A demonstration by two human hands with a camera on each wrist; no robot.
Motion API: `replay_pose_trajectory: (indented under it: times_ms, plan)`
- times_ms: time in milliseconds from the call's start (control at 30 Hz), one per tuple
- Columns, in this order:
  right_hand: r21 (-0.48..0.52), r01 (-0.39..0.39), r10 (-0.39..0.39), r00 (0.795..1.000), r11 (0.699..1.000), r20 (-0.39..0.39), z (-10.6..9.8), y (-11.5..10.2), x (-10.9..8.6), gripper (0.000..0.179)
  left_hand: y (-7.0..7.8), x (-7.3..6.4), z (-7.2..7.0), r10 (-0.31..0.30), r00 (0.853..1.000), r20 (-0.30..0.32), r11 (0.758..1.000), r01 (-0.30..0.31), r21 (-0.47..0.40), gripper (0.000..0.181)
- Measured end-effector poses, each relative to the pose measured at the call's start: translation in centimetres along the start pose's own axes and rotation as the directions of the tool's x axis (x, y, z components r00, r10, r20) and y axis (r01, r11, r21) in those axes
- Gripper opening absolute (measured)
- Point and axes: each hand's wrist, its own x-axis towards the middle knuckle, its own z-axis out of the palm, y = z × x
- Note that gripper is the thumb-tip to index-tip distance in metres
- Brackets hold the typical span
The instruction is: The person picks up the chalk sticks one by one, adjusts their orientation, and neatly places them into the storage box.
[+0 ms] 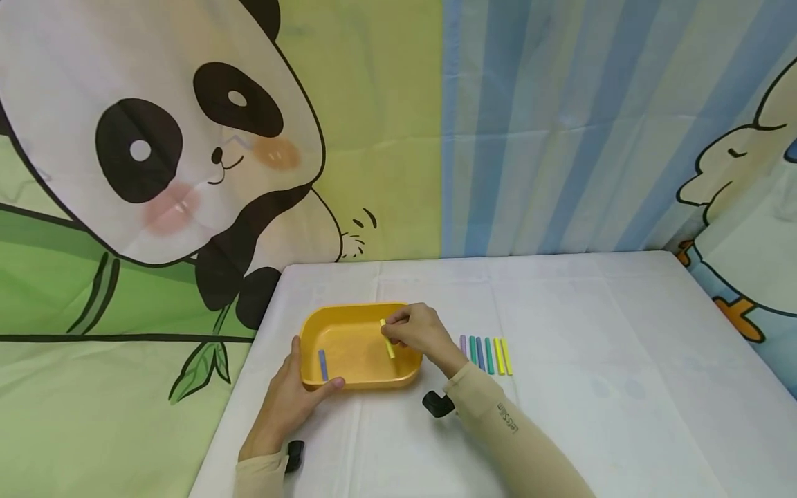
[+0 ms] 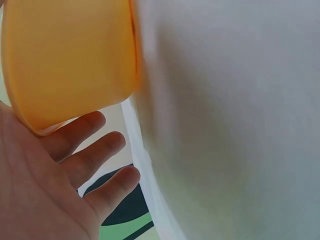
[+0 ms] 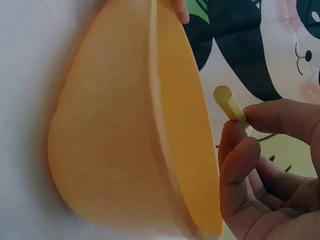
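Note:
A yellow-orange plastic tray [image 1: 358, 384] stands on the white-covered table. My left hand [image 1: 289, 398] holds its near left corner, thumb over the front rim and fingers along the outer side. In the left wrist view, several fingers [image 2: 102, 155] stretch out below the tray wall. My right hand [image 1: 423, 332] pinches a yellow chalk stick [image 1: 390, 348] between thumb and fingertips above the tray's right part. The right wrist view shows the chalk's pale end [image 3: 222, 94] sticking out of the pinch. A blue chalk stick [image 1: 323, 365] lies in the tray's left part.
Right of the tray, several chalk sticks lie side by side in a row, among them a purple stick [image 1: 463, 345], a green stick [image 1: 490, 356] and a yellow stick [image 1: 507, 357]. A cloth with a printed panda [image 1: 156, 55] hangs behind the table [image 1: 623, 387].

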Motion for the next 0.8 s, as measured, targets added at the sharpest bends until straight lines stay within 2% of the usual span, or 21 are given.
replay_pose_trajectory:
  times_ms: [400, 667, 800]
  plan:
    - [0.009, -0.018, 0.018, 1.0, 1.0, 0.016, 3.4, -0.1, 1.4, 0.014, 0.0, -0.1, -0.1, -0.005, 1.0, 0.011, 1.0, 0.005, -0.001, 0.132]
    - [-0.109, -0.072, 0.073, 0.997, 0.991, 0.002, 5.0, -0.4, 2.2, 0.012, 0.0, 0.0, -0.2, 0.001, 1.0, 0.016, 1.0, -0.001, -0.001, 0.13]
    - [-0.137, -0.072, 0.073, 0.997, 0.988, 0.004, 5.7, -0.4, 2.7, 0.012, 0.0, 0.1, -0.2, 0.005, 1.0, 0.01, 1.0, -0.005, 0.001, 0.131]
